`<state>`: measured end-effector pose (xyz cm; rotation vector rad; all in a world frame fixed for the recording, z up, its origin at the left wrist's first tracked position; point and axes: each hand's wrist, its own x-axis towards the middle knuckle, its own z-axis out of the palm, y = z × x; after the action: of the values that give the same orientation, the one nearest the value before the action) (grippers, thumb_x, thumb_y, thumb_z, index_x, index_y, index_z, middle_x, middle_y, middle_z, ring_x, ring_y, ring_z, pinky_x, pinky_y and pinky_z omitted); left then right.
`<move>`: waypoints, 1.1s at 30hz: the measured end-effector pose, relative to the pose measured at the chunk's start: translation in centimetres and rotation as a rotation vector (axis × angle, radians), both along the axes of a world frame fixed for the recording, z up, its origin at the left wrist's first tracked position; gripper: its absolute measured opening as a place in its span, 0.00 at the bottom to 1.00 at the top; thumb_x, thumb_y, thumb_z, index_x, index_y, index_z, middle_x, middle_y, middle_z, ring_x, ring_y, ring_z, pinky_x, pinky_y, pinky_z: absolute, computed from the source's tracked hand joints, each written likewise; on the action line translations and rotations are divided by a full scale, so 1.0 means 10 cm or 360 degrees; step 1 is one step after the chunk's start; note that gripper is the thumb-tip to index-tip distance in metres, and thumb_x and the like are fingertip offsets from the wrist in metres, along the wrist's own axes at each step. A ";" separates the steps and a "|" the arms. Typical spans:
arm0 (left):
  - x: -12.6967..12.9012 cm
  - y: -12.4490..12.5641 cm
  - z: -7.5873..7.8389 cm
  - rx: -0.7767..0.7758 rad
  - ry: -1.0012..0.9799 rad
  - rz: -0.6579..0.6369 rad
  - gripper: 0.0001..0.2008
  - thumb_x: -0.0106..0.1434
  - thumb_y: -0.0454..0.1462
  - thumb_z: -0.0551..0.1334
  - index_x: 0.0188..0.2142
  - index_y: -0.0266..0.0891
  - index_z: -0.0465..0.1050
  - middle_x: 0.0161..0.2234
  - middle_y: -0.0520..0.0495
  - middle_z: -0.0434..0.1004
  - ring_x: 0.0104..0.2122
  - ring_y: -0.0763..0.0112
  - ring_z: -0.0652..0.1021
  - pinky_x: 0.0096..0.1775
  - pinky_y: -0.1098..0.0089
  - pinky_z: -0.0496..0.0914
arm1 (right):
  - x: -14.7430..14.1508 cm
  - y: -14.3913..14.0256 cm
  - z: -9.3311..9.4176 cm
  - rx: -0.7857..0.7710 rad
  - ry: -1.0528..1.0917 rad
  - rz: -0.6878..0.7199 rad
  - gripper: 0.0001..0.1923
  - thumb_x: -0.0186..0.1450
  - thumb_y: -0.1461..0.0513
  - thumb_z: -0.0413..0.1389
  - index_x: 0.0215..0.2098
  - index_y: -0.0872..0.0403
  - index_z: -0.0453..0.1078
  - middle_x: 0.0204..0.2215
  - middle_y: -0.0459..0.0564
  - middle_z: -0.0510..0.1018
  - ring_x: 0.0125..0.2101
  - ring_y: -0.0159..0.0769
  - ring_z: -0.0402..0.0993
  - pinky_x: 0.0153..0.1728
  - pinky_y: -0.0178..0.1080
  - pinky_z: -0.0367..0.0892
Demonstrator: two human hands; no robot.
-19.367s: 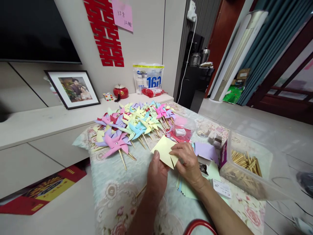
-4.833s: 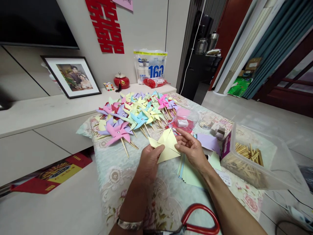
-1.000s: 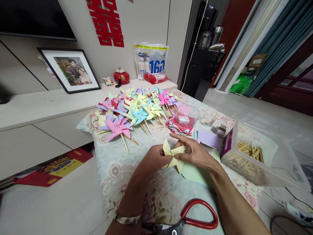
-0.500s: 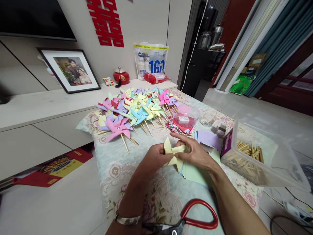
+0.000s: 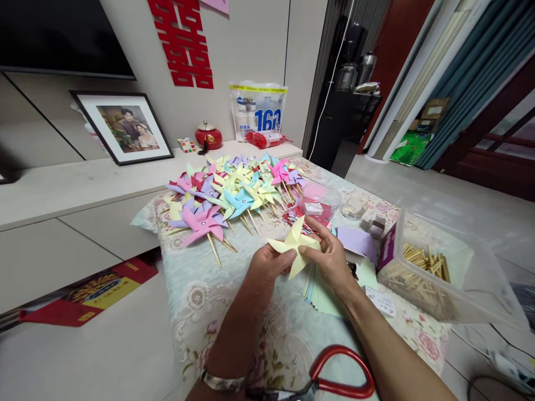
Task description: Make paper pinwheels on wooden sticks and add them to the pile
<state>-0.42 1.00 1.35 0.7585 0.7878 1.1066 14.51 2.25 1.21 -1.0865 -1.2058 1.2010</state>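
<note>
A pale yellow paper pinwheel (image 5: 295,243), with no stick visible on it, is held between both hands above the table. My left hand (image 5: 267,266) is closed on its left side, thumb pressed near the centre. From the right, my right hand (image 5: 331,257) pinches it, thumb also close to the middle. Beneath and beside my right hand lies a fanned stack of coloured paper sheets (image 5: 326,295). Red-handled scissors (image 5: 343,370) rest at the near table edge, partly hidden by my left forearm. Finished pinwheels on sticks (image 5: 238,195) are heaped beyond my hands.
To the right, a clear plastic bin (image 5: 455,273) holds many short wooden sticks (image 5: 422,267). Purple paper (image 5: 356,241), a small white card (image 5: 380,301) and red packets (image 5: 298,214) lie around. Behind stands a cabinet with a framed photo (image 5: 125,128) and a red pot (image 5: 208,137).
The paper has gone from partly folded, with one point standing up, to a four-bladed pinwheel shape turned toward me. My right forefinger has curled behind it. The view has tipped slightly upward.
</note>
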 end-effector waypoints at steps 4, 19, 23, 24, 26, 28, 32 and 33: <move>0.10 0.00 -0.04 -0.0048 -0.0022 0.0157 0.26 0.45 0.41 0.76 0.43 0.31 0.78 0.33 0.44 0.84 0.33 0.61 0.81 0.40 0.65 0.72 | -0.05 0.00 -0.05 0.0017 0.0065 -0.0079 0.42 0.53 0.59 0.65 0.65 0.51 0.61 0.38 0.51 0.78 0.33 0.42 0.75 0.33 0.42 0.70; 0.09 0.02 -0.06 -0.0090 0.0114 0.0325 0.20 0.46 0.37 0.73 0.40 0.31 0.80 0.30 0.45 0.84 0.30 0.61 0.82 0.36 0.66 0.73 | -0.05 0.00 -0.06 -0.0087 0.0162 0.0072 0.35 0.52 0.57 0.68 0.57 0.51 0.67 0.40 0.51 0.80 0.36 0.44 0.78 0.35 0.43 0.72; 0.07 0.02 -0.07 -0.0104 0.0149 0.0328 0.18 0.46 0.36 0.71 0.38 0.31 0.80 0.28 0.46 0.83 0.28 0.63 0.81 0.35 0.66 0.73 | -0.02 0.00 -0.06 -0.0053 0.0150 0.0082 0.35 0.53 0.57 0.68 0.58 0.52 0.66 0.38 0.51 0.80 0.36 0.42 0.78 0.36 0.41 0.71; 0.07 0.02 -0.07 -0.0106 0.0154 0.0324 0.18 0.46 0.36 0.71 0.38 0.31 0.80 0.28 0.46 0.83 0.28 0.63 0.81 0.35 0.66 0.73 | -0.01 0.00 -0.06 -0.0050 0.0133 0.0082 0.35 0.53 0.57 0.68 0.58 0.53 0.66 0.37 0.51 0.80 0.36 0.41 0.77 0.36 0.41 0.71; 0.06 0.02 -0.07 -0.0105 0.0166 0.0303 0.17 0.46 0.36 0.71 0.37 0.31 0.80 0.27 0.46 0.83 0.28 0.63 0.80 0.34 0.67 0.73 | -0.01 0.01 -0.06 -0.0056 0.0099 0.0084 0.35 0.54 0.58 0.67 0.58 0.53 0.66 0.35 0.50 0.80 0.35 0.40 0.77 0.35 0.40 0.70; 0.05 0.02 -0.07 -0.0108 0.0174 0.0288 0.16 0.46 0.36 0.71 0.36 0.32 0.80 0.27 0.47 0.83 0.27 0.64 0.80 0.33 0.68 0.72 | -0.01 0.01 -0.06 -0.0071 0.0070 0.0080 0.36 0.54 0.58 0.67 0.59 0.54 0.65 0.34 0.49 0.80 0.34 0.39 0.76 0.34 0.39 0.69; 0.05 0.02 -0.08 -0.0127 0.0176 0.0295 0.18 0.45 0.37 0.73 0.37 0.31 0.80 0.28 0.46 0.83 0.28 0.64 0.80 0.34 0.67 0.72 | -0.02 0.01 -0.06 -0.0089 0.0049 0.0086 0.37 0.54 0.58 0.66 0.61 0.54 0.63 0.34 0.50 0.81 0.32 0.39 0.76 0.33 0.39 0.69; 0.05 0.02 -0.09 -0.0124 0.0169 0.0289 0.20 0.44 0.37 0.73 0.38 0.31 0.80 0.29 0.45 0.84 0.29 0.63 0.81 0.35 0.66 0.73 | -0.02 0.01 -0.07 -0.0091 0.0060 0.0091 0.38 0.54 0.58 0.66 0.60 0.54 0.63 0.35 0.50 0.81 0.32 0.39 0.77 0.33 0.40 0.69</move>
<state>0.09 1.22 0.49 0.6945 0.9999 1.1977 14.31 2.35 0.54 -1.0731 -1.1871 1.3014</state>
